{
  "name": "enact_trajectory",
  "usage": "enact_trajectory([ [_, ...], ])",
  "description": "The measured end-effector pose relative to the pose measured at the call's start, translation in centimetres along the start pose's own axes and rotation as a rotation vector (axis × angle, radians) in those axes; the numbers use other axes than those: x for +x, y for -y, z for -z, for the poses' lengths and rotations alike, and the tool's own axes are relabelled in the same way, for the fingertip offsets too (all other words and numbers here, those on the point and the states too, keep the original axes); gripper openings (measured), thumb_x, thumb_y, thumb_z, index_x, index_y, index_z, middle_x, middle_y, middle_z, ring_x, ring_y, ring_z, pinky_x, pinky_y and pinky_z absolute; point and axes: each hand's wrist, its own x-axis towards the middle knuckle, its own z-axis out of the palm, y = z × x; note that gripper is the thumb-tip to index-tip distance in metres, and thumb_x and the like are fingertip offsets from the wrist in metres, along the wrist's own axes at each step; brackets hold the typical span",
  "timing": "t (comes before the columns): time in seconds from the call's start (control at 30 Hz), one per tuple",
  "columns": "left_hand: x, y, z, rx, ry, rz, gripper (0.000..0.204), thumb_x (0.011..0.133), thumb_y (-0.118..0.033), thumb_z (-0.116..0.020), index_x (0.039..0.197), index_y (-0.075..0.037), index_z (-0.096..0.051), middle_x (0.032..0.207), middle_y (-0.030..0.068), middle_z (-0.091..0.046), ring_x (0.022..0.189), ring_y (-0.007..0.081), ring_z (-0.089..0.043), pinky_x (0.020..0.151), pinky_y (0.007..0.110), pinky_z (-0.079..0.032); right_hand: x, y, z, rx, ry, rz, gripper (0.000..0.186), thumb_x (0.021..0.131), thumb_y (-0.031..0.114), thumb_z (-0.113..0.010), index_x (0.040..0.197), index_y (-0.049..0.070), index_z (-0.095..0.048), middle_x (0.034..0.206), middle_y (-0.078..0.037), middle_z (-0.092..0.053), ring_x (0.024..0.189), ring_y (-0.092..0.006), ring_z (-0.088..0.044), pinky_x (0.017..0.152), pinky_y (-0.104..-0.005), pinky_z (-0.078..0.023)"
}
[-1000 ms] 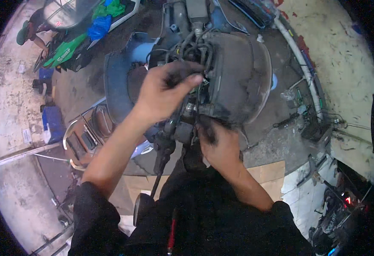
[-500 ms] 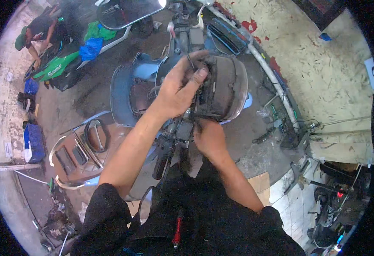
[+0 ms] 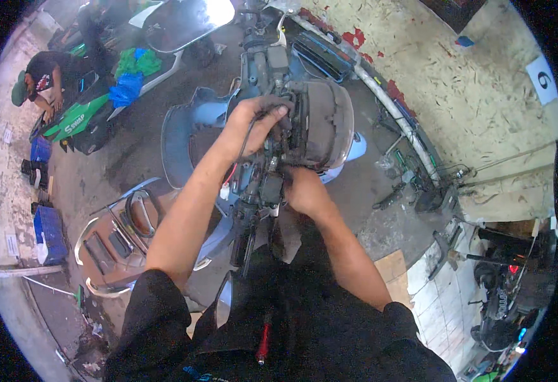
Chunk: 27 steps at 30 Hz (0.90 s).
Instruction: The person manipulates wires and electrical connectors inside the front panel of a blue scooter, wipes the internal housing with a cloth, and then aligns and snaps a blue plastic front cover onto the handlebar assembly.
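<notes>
In front of me stands a scooter with its handlebar (image 3: pixel 269 153) stripped of covers. My left hand (image 3: pixel 248 124) is over the middle of the bar, thumb and fingers closed on a thin black cable (image 3: pixel 249 135). Just right of it sits the dark front headlight housing (image 3: pixel 326 124), its back turned to me, with wiring along it. My right hand (image 3: pixel 307 192) reaches in low beside the bar, under the near end of the housing; its fingertips are hidden there. A black grip (image 3: pixel 240 245) lies below, and a white connector (image 3: pixel 225 191) hangs on a red wire.
Pale blue body panels (image 3: pixel 180 143) are left of the bar. A brown and blue floorboard part (image 3: pixel 110 245) lies farther left. At the far left a person (image 3: pixel 53 79) bends over a green scooter (image 3: pixel 75 118). A metal pipe (image 3: pixel 396 114) runs along the right wall.
My view has shifted slightly. My left hand has turned and drawn back left from the housing, and the cable across it shows now. My right hand stays low by the housing.
</notes>
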Motion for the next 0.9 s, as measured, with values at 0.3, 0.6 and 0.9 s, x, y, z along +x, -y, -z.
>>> enact_trajectory([
  [0.3, 0.1, 0.4, 0.0, -0.204, 0.003, 0.201, 0.020, 0.090, -0.013, -0.058, 0.105, 0.000, -0.061, 0.088, 0.0075, -0.067, 0.080, 0.0116, -0.060, 0.070, 0.026, -0.048, 0.0, -0.3, 0.1, 0.026, 0.004, -0.021, 0.026, 0.066, 0.006, -0.056, 0.089, -0.004, -0.061, 0.088, -0.027, -0.062, 0.086, -0.0428, -0.060, 0.079, -0.0502, -0.047],
  [0.6, -0.4, 0.7, 0.0, -0.276, -0.056, 0.264, 0.028, 0.087, -0.018, -0.063, 0.109, -0.001, -0.060, 0.094, 0.0094, -0.066, 0.082, 0.0141, -0.060, 0.072, 0.028, -0.049, 0.3, 0.6, -0.9, -0.001, 0.003, -0.065, 0.025, 0.066, 0.007, -0.057, 0.087, -0.003, -0.063, 0.087, -0.027, -0.062, 0.086, -0.0426, -0.060, 0.078, -0.0489, -0.047],
  [0.9, -1.2, 4.9, 1.3, -0.321, -0.090, 0.365, 0.047, 0.084, -0.022, -0.065, 0.123, 0.000, -0.049, 0.110, 0.0137, -0.059, 0.095, 0.0214, -0.058, 0.083, 0.033, -0.046, 1.9, 0.9, -2.8, 0.095, 0.041, -0.035, 0.020, 0.062, 0.011, -0.062, 0.076, -0.003, -0.064, 0.077, -0.026, -0.062, 0.073, -0.0389, -0.062, 0.067, -0.0479, -0.048],
])
